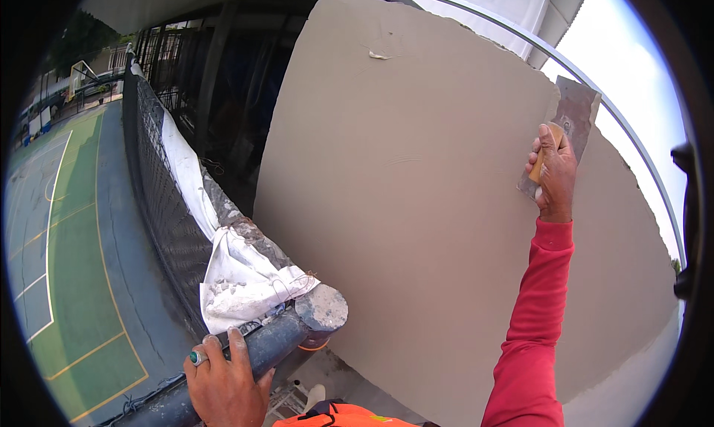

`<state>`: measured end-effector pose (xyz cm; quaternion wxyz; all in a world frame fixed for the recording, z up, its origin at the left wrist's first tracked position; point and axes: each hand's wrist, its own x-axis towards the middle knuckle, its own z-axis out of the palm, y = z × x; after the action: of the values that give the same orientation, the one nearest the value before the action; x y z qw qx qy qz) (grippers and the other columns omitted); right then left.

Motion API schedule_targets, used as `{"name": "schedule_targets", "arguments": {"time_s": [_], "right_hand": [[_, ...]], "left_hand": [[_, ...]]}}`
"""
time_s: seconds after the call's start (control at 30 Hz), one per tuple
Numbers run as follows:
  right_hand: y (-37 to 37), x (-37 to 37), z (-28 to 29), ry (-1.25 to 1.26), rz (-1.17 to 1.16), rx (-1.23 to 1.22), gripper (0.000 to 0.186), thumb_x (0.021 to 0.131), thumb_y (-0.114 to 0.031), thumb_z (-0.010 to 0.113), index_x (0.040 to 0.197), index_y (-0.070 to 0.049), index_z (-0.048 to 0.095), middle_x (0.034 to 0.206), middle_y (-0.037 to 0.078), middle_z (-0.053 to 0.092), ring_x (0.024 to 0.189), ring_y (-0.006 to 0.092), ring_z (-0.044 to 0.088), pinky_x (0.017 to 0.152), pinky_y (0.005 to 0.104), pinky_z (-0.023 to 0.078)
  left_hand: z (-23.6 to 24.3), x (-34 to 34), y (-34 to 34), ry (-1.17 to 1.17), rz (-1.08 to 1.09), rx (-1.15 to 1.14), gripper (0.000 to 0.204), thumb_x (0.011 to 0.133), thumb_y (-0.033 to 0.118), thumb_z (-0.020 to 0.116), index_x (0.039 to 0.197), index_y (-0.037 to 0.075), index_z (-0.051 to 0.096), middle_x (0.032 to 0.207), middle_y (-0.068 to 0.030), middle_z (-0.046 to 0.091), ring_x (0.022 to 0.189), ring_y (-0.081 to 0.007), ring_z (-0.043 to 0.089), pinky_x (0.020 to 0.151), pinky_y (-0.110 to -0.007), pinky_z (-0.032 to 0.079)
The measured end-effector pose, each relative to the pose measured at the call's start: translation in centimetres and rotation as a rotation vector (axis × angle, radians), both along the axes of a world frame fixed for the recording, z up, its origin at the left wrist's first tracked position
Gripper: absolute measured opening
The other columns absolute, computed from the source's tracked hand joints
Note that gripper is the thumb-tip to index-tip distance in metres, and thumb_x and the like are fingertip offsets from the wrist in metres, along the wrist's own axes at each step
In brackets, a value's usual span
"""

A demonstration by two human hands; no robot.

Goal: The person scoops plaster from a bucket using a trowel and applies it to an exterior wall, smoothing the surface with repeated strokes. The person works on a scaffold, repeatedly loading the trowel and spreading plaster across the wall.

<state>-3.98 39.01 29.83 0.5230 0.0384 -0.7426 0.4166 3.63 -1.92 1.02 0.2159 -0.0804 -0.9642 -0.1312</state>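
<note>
My right hand (pixel 554 167), in a red sleeve, grips the wooden handle (pixel 544 141) of a flat steel trowel (pixel 577 104), whose blade lies against the upper right of a large smooth beige plastered wall (pixel 401 211) near its ragged edge. My left hand (pixel 227 382), with a green-stone ring, is closed over a dark metal pipe rail (pixel 271 341) at lower left. The rail meets a round post with a whitened top (pixel 320 306), beside crumpled white cloth (pixel 238 278).
Black mesh fencing (pixel 160 196) runs along the left, dropping to a green and blue sports court (pixel 74 278) with a hoop beyond. Dark framework (pixel 216 85) stands behind the wall. A curved metal bar (pixel 632 137) arches behind its right edge. A light-coloured foot (pixel 316 393) shows below.
</note>
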Motion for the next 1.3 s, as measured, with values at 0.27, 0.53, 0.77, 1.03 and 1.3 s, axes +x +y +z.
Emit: {"name": "schedule_targets", "arguments": {"time_s": [0.27, 0.53, 0.77, 1.03, 1.3], "right_hand": [[-8.9, -22.9, 2.3, -0.136, 0.308, 0.050, 0.026, 0.102, -0.027, 0.070, 0.110, -0.004, 0.060, 0.082, 0.001, 0.060, 0.061, 0.0066, 0.057, 0.051, 0.0246, 0.052], [-4.3, -22.6, 3.8, -0.070, 0.302, -0.047, 0.028, 0.102, -0.032, 0.071, 0.112, -0.009, 0.058, 0.081, -0.001, 0.058, 0.061, 0.0065, 0.057, 0.050, 0.0244, 0.053], [1.2, -4.3, -0.6, 0.082, 0.081, -0.175, 0.032, 0.101, -0.042, 0.071, 0.101, -0.012, 0.058, 0.071, -0.003, 0.053, 0.052, 0.0059, 0.053, 0.044, 0.0227, 0.047], [2.4, -2.2, -1.9, 0.130, 0.123, -0.353, 0.048, 0.094, -0.059, 0.073, 0.090, -0.016, 0.052, 0.062, -0.004, 0.048, 0.046, 0.0078, 0.050, 0.041, 0.0243, 0.045], [-0.8, -13.6, 1.1, 0.016, 0.211, -0.242, 0.048, 0.096, -0.056, 0.072, 0.090, -0.013, 0.053, 0.063, -0.004, 0.048, 0.046, 0.0073, 0.050, 0.040, 0.0256, 0.045]], "left_hand": [[-0.4, -0.7, -1.1, -0.033, -0.004, -0.123, 0.085, 0.071, 0.047, 0.089, 0.141, 0.009, 0.059, 0.117, -0.0148, 0.062, 0.105, -0.0313, 0.063, 0.086, -0.044, 0.050], [-0.7, -0.6, -0.9, -0.014, 0.000, -0.095, 0.083, 0.072, 0.047, 0.088, 0.140, 0.009, 0.060, 0.121, -0.0167, 0.063, 0.108, -0.0330, 0.064, 0.089, -0.045, 0.050], [-0.6, -0.5, -0.9, 0.005, -0.032, -0.090, 0.080, 0.074, 0.048, 0.087, 0.139, 0.008, 0.061, 0.122, -0.0196, 0.064, 0.110, -0.0359, 0.063, 0.091, -0.046, 0.050], [0.1, -0.1, -1.4, 0.015, -0.081, -0.157, 0.080, 0.076, 0.050, 0.085, 0.140, 0.009, 0.061, 0.124, -0.0215, 0.063, 0.113, -0.0366, 0.062, 0.091, -0.046, 0.050], [-0.4, -0.6, -1.2, -0.105, -0.059, -0.164, 0.081, 0.077, 0.050, 0.084, 0.143, 0.009, 0.059, 0.128, -0.0220, 0.062, 0.115, -0.0374, 0.062, 0.096, -0.049, 0.049]]}}
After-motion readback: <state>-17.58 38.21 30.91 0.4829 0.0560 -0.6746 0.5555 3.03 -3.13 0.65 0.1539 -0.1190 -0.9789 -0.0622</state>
